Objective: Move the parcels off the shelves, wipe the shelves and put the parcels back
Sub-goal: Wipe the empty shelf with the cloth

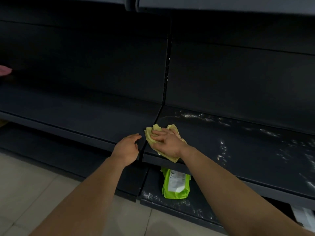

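Dark metal shop shelving, seen from above. Person's right grip (pixel 167 143), bare hand with fingers bent, clutches crumpled yellow cloth (pixel 150 133) and presses it on middle shelf (pixel 247 150) near front edge, just right of seam between bays. White powder streaks (pixel 223 150) on same shelf, further right. Person's left grip (pixel 127 147) holds nothing, fingers relaxed, over seam just beside cloth, not touching it. Green parcel (pixel 175 184) lies on bottom shelf (pixel 179 206), top hidden behind middle shelf's front edge. Pink item (pixel 5 70) far left, cut off. Pale tiled floor (pixel 25 184).
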Available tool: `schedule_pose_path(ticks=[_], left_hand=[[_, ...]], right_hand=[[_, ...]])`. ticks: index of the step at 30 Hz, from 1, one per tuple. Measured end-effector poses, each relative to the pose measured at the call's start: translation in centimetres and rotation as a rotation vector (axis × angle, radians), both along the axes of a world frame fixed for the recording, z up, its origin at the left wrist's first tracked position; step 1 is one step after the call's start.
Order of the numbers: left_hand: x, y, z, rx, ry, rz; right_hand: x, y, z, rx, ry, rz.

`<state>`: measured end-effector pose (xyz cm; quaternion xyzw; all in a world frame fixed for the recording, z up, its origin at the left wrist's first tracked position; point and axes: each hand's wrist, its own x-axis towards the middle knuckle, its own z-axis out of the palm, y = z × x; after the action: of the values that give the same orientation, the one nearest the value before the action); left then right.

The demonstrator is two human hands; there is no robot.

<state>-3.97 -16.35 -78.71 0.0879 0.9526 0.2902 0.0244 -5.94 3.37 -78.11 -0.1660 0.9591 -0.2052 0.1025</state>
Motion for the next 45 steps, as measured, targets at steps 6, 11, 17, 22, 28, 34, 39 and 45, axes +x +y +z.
schedule_pose_path(ticks=[6, 11, 17, 22, 28, 34, 39, 45], left_hand=[[-0.2, 0.0, 0.3, 0.079, -0.065, 0.029], [0.0, 1.0, 0.3, 0.013, -0.093, 0.04], [0.3, 1.8, 0.6, -0.067, -0.12, 0.051], [0.3, 2.4, 1.1, -0.118, -0.153, 0.054], [0.5, 3.5, 1.5, -0.27, -0.068, 0.027], [-0.6, 4.2, 0.9, -0.281, -0.038, -0.015], [-1.8, 4.0, 0.4, -0.268, -0.004, -0.022], [-3.7, 4.9, 0.2, -0.322, 0.028, -0.017]], right_hand=[[2.4, 0.5, -0.9, -0.005, 0.115, 0.084], [3.8, 1.7, -1.2, -0.032, 0.101, 0.103], [5.8, 5.0, -1.1, -0.09, 0.072, 0.023], [7.4, 9.3, -1.0, -0.109, 0.099, -0.09], [7.2, 12.0, -0.2, 0.143, 0.182, -0.186], [4.3, 9.1, -0.3, 0.211, 0.151, -0.147], [0.7, 7.1, 0.0, 0.158, 0.057, -0.155], [-2.8, 5.9, 0.2, 0.13, 0.034, -0.231]])
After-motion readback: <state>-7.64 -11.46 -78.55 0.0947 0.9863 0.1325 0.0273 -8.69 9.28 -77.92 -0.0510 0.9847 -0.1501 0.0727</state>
